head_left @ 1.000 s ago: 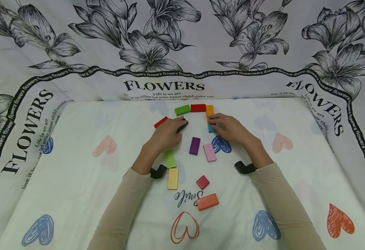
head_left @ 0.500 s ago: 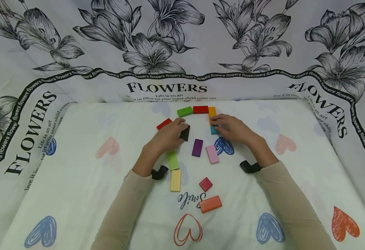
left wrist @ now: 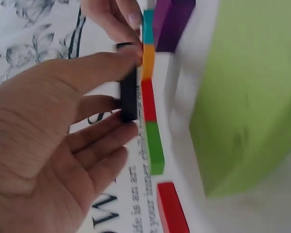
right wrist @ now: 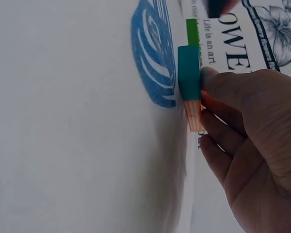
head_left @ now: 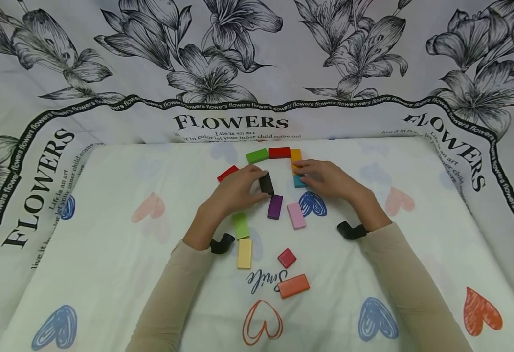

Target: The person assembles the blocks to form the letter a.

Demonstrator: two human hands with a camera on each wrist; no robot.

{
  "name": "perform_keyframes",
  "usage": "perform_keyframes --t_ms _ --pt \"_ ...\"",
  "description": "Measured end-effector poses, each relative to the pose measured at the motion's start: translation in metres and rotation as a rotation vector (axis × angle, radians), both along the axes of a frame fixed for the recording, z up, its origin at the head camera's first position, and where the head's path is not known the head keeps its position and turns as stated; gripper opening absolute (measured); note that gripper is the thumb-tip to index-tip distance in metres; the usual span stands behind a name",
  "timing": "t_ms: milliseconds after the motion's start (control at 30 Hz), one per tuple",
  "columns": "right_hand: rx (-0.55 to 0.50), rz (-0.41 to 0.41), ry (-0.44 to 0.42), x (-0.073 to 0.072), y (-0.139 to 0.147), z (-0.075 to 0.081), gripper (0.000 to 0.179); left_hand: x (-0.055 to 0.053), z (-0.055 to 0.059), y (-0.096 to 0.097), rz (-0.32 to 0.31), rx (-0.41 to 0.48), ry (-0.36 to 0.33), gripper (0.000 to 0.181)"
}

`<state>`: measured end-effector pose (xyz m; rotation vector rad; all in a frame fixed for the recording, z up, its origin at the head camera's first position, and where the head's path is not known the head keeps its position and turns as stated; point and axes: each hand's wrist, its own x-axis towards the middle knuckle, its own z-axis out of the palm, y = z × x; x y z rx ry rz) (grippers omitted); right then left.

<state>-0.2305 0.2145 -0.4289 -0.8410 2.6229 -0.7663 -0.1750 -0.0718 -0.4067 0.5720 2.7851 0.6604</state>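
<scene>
My left hand [head_left: 236, 190] pinches a black toy block [head_left: 266, 183] between thumb and fingers, just beyond a purple block [head_left: 275, 207]. In the left wrist view the black block [left wrist: 129, 94] stands out from the fingertips. To the right, my right hand [head_left: 327, 180] touches a yellow-orange block [head_left: 296, 154] and the teal block [head_left: 299, 182] at its near end. The right wrist view has thumb and fingers along one side of the teal block [right wrist: 189, 73], not wrapped round it. A red block [head_left: 279, 153] and a green block [head_left: 257, 156] continue this row leftward.
Beside the left hand lies another red block [head_left: 227, 173]. Nearer are a light green block [head_left: 241, 226], a pale yellow block [head_left: 245, 253], a pink block [head_left: 296, 215], a small red block [head_left: 287, 257] and an orange-red block [head_left: 294, 286]. A heart-printed white cloth [head_left: 120, 278] covers the table.
My left hand has carried the black block a little right and nearer, turning it until its far end points away. The right hand has stayed at the yellow-orange and teal blocks.
</scene>
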Motion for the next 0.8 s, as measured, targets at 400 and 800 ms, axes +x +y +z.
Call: perform_keyframes --t_ms 400,800 --pt "-0.046 0.016 -0.003 -0.003 0.002 -0.001 0.04 0.017 -0.001 0.06 -0.189 0.005 0.056 0.061" --pt "-0.058 0.051 0.022 -0.004 0.001 0.0 0.04 0.025 -0.007 0.085 -0.199 -0.108 0.07 0.061"
